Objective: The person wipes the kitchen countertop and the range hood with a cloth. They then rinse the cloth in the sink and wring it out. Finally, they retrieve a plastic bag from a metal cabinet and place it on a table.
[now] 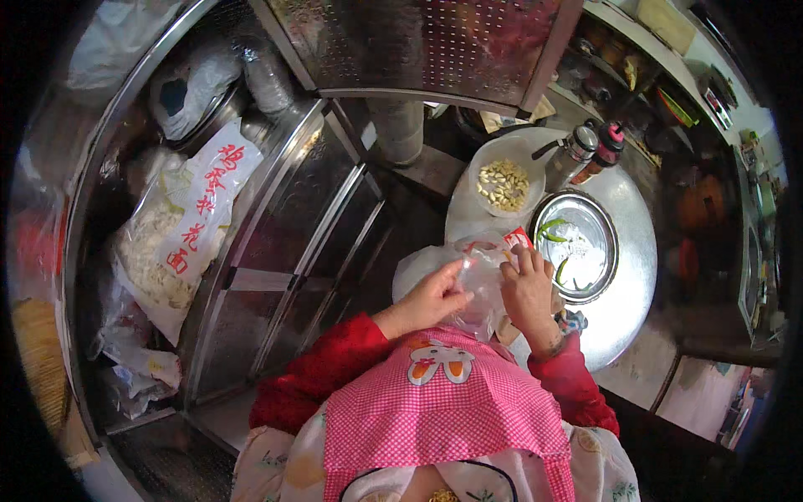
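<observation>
In front of my chest is a crumpled translucent plastic bag (pixel 480 288). My left hand (pixel 433 295) grips its near left side between thumb and fingers. On the other side my right hand (pixel 530 292) has its curled fingers on the bag's upper edge, beside a small red packet (pixel 518 237). The bag hides what it holds. Just right of that hand, a round metal tray (pixel 580 241) carries several green chillies (pixel 560 272). Beyond it, a white plastic bowl (pixel 477 157) contains many pale garlic cloves (pixel 504 185). Tray and bowl both rest on a round metal table (pixel 633 276).
A steel flask (pixel 574 157) and a pink-capped bottle (pixel 605 150) stand behind the tray. To the left, a metal rack (pixel 257 282) holds a printed bag of noodles (pixel 182 238). A perforated metal panel (pixel 433 44) hangs overhead. Cluttered shelves (pixel 684 125) line the right.
</observation>
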The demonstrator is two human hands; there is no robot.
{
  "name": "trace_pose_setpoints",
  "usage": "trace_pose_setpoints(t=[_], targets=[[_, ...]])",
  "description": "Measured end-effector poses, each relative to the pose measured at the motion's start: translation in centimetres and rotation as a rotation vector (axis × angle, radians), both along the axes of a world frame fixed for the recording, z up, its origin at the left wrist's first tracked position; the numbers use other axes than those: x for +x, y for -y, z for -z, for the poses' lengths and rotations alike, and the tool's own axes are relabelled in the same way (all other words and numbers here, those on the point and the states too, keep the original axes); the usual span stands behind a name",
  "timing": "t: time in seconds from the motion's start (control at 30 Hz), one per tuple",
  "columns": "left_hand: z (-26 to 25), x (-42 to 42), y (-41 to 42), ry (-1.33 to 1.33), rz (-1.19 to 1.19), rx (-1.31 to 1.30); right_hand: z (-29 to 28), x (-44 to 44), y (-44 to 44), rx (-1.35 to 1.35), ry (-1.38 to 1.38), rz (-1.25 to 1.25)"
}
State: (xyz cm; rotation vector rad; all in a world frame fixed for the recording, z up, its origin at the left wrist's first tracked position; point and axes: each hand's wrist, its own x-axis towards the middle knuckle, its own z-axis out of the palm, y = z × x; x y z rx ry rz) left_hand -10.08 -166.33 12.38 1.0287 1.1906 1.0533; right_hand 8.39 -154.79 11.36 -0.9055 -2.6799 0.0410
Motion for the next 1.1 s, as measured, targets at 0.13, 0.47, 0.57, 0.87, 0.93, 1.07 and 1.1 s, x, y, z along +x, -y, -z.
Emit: trace_pose_setpoints(t=[0.13, 0.47, 0.57, 0.87, 0.93, 1.07, 1.1], targets=[[2.3, 1.8, -0.2, -0.011, 0.096, -0.016, 1.6, 0.5, 1.7, -0.48, 0.078, -0.11], [0.8, 2.7, 0.8, -0.2, 0.174, 0.125, 18.4, -3.9, 2.5, -0.616, 0.338, -0.499], [-0.8, 2.5, 1.5, -0.093, 0.157, 0.042, 20.1, -4.6, 1.5, -0.553, 0.419, -0.486], [-2.8, -0.3, 1.6, 0.12, -0.291, -0.042, 8.8, -3.6, 2.5, -0.491, 0.082, -0.367], [-2.7, -0.2, 1.5, 0.139, -0.29, -0.043, 6.9, -3.0, 2.6, -0.478, 0.008, -0.439], [-2.4, 0.0, 1.4, 0.137, -0.3, -0.048, 0.7, -1.3, 2.4, -0.55, -0.048, -0.493], [-2.5, 0.0, 1.4, 0.135, -0.297, -0.048, 0.0, -0.9, 2.1, -0.582, -0.083, -0.495]])
